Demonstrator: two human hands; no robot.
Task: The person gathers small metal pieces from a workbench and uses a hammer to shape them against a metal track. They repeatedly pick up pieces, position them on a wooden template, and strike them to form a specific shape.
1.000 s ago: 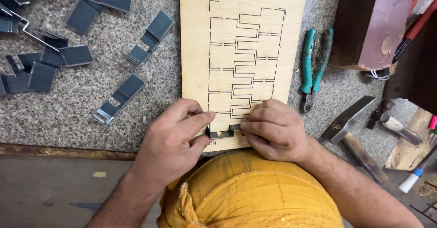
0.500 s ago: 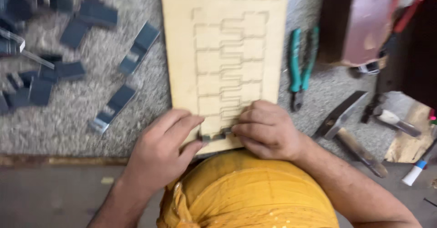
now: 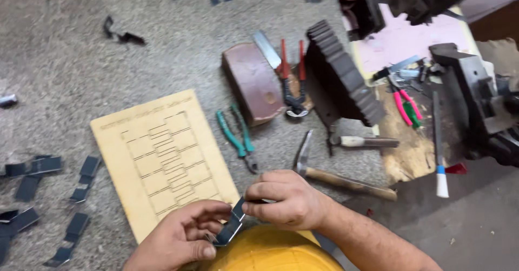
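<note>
A bent metal strip (image 3: 231, 226) is gripped between the left hand (image 3: 181, 238) and right hand (image 3: 286, 199), apparently being shaped for a slot in the wooden board (image 3: 162, 157), where careful alignment would be needed.

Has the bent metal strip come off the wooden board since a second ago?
Yes. The metal strip was pressed into the wooden board near its bottom edge; now the left hand and right hand hold it lifted, just right of that edge.

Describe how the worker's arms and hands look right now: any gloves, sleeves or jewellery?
Both are bare. The left hand and the right hand wear no gloves, and no rings or watch show. The right forearm is uncovered all the way to the picture's edge, with no sleeve in sight; only the left wrist shows, also bare. A yellow garment sits below them.
</note>
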